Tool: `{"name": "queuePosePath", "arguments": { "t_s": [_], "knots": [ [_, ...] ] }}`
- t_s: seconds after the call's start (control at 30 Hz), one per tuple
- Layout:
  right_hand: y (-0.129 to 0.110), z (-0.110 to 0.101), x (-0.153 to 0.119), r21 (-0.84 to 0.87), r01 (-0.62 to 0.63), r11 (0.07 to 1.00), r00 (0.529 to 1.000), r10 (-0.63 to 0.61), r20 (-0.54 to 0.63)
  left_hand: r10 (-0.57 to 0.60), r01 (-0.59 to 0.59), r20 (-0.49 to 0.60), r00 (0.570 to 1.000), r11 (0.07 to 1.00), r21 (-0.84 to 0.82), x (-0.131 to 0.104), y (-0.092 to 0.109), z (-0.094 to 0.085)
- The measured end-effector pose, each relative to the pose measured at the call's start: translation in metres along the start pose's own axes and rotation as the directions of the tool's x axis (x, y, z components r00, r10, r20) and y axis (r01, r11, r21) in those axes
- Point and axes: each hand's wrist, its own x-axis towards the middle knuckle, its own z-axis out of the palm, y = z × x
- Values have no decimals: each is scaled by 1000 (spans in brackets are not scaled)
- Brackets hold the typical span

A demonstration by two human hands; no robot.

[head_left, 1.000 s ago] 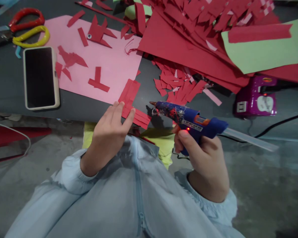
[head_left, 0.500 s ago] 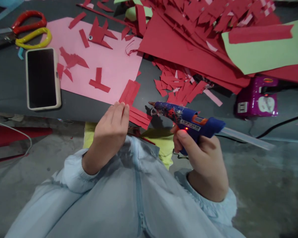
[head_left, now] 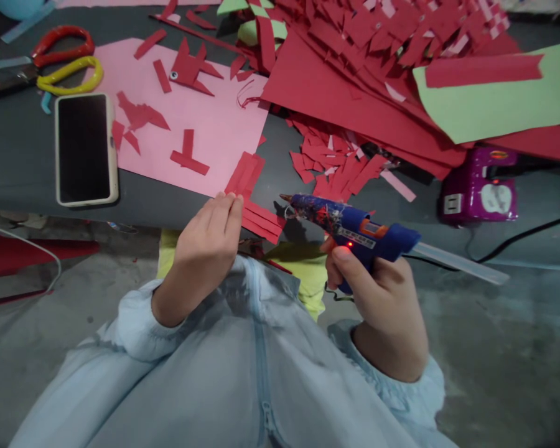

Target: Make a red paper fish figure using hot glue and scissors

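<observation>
My left hand [head_left: 210,230] lies flat at the table's front edge, its outstretched fingers resting on folded red paper strips [head_left: 262,221]. These strips form a corner, with one arm pointing up and the other to the right; my fingers cover where they meet. In my right hand [head_left: 378,286] is a blue hot glue gun [head_left: 350,224], gripped by its handle. Its nozzle points left, just right of the strips and apart from them. A red light glows near my thumb, and a clear glue stick [head_left: 462,261] juts out of the back.
Pink paper [head_left: 158,149] carries red cut pieces and a fish shape [head_left: 192,70] with an eye. A phone [head_left: 84,149] and scissors [head_left: 68,59] lie left. Red scraps [head_left: 333,158], red sheets [head_left: 336,93], green paper [head_left: 499,99] and a purple power adapter [head_left: 480,186] with a cord are right.
The camera view has shifted slightly. Both hands, the glue gun and the red strips stay practically where they were.
</observation>
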Motion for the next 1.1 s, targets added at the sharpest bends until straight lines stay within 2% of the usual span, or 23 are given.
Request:
{"name": "queuePosePath", "arguments": {
  "t_s": [0.17,0.37,0.57,0.83,1.1],
  "knots": [
    [-5,1,0,19,0,1000,1000,1,-5,5,-5,-31,1000,1000,3,0,-4,7],
    [-9,2,-4,36,26,999,999,-25,-25,-7,17,130,992,997,-71,2,-6,0],
    [1,-4,-15,12,21,1000,999,-20,-38,-25,46,220,975,995,-90,2,0,-5],
    [8,-10,-27,22,57,998,997,-56,-50,-92,115,247,965,990,-80,5,20,-3],
    [13,-14,-30,32,84,996,994,-81,-71,-31,45,267,963,998,-50,5,19,-11]
  ]
}}
